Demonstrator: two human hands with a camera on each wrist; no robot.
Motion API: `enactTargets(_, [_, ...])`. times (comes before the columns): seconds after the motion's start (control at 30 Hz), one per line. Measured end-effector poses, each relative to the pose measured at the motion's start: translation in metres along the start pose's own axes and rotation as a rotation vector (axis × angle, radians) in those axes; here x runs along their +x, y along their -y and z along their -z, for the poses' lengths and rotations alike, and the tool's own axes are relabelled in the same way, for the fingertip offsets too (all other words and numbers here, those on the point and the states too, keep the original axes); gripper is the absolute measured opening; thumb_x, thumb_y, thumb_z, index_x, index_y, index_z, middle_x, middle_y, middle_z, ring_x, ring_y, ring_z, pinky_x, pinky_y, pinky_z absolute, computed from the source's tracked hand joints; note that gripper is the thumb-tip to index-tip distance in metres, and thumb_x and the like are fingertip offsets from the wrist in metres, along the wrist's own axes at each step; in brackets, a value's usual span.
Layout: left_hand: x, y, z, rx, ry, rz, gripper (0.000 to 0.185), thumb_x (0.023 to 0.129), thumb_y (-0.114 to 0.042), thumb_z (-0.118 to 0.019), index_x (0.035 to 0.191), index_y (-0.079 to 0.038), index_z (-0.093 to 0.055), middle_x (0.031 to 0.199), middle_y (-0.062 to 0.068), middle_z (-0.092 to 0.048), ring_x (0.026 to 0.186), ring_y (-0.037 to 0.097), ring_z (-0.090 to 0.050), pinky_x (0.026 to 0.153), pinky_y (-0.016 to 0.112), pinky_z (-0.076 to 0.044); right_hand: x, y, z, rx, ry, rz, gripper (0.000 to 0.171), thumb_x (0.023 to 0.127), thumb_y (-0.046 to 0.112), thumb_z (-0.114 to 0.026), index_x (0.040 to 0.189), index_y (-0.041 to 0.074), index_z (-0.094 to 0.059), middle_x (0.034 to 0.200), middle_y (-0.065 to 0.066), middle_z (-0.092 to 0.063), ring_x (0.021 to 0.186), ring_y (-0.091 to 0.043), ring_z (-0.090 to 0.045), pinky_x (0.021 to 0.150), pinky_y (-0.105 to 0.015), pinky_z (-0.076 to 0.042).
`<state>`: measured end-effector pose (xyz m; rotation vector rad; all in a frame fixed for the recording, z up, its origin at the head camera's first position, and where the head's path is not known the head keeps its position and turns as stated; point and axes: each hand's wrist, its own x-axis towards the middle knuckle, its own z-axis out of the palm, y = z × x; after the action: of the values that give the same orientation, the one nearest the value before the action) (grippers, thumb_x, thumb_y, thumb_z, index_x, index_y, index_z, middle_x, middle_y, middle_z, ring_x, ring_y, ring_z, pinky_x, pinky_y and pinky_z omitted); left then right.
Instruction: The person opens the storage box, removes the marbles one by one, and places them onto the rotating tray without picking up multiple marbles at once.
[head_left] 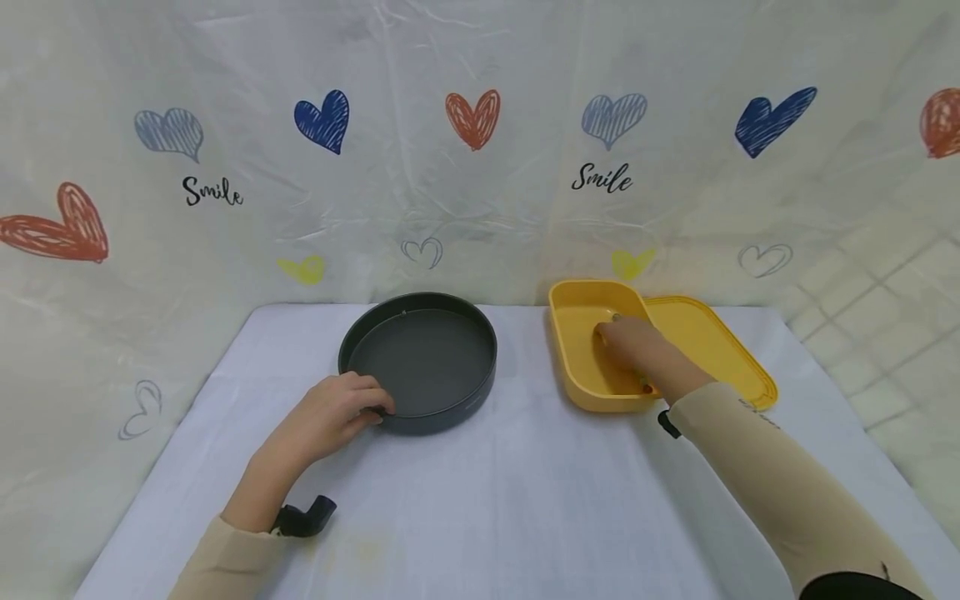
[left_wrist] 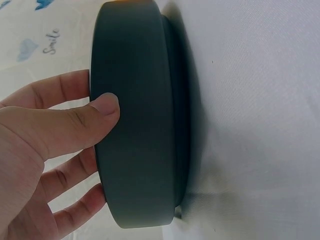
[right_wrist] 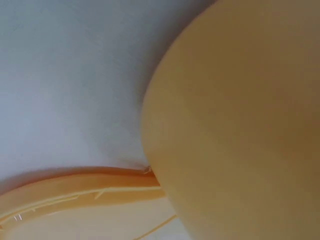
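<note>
A round dark grey pan [head_left: 420,358] stands at the back of the table, left of the middle. My left hand [head_left: 352,406] grips its near left rim, with the thumb [left_wrist: 106,105] on the outer wall and the other fingers over the inner side. My right hand [head_left: 630,342] reaches down into a deep yellow container [head_left: 567,333], fingers bent downward. Small greenish bits show beside that hand, and a small red and green piece [head_left: 647,385] lies near the container's right wall. I cannot tell whether the right fingertips hold anything. The right wrist view shows only the container's outer wall [right_wrist: 235,120] and the lid.
The flat yellow lid [head_left: 705,342] lies right of the container, against its side. A white cloth [head_left: 517,492] covers the table. Behind hangs a pale sheet [head_left: 525,192] printed with hearts, close to the back edge.
</note>
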<state>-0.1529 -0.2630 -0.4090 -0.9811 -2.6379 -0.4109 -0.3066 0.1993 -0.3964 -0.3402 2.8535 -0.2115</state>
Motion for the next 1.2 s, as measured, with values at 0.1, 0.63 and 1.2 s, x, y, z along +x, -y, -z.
enactTargets(0.1, [0.000, 0.000, 0.000, 0.000, -0.001, -0.002, 0.032, 0.074, -0.003, -0.086, 0.093, -0.026, -0.074, 0.091, -0.016, -0.067, 0.082, 0.009, -0.061, 0.071, 0.030, -0.051, -0.002, 0.002, 0.002, -0.135, -0.007, 0.073, 0.027, 0.103, 0.017, -0.045, 0.121, 0.002, -0.059, 0.105, -0.022, -0.062, 0.088, -0.035, -0.056, 0.083, -0.048, -0.049])
enactTargets(0.63, [0.000, -0.001, 0.002, 0.003, 0.000, -0.001, 0.031, 0.075, -0.003, -0.086, 0.094, -0.025, -0.074, 0.090, -0.015, -0.067, 0.082, 0.010, -0.060, 0.071, 0.030, -0.050, -0.030, 0.005, 0.006, -0.139, 0.024, 0.182, 0.013, 0.087, 0.002, -0.058, 0.079, 0.013, -0.059, 0.073, -0.005, -0.054, 0.067, -0.023, -0.049, 0.060, -0.033, -0.038])
enactTargets(1.2, [0.001, -0.002, 0.002, 0.008, 0.016, 0.011, 0.030, 0.076, -0.005, -0.085, 0.094, -0.026, -0.074, 0.092, -0.015, -0.067, 0.083, 0.010, -0.061, 0.072, 0.031, -0.051, -0.036, -0.003, 0.016, 0.160, 0.076, 0.254, 0.013, 0.091, 0.005, -0.063, 0.103, 0.009, -0.066, 0.093, -0.005, -0.063, 0.085, -0.022, -0.056, 0.078, -0.038, -0.048])
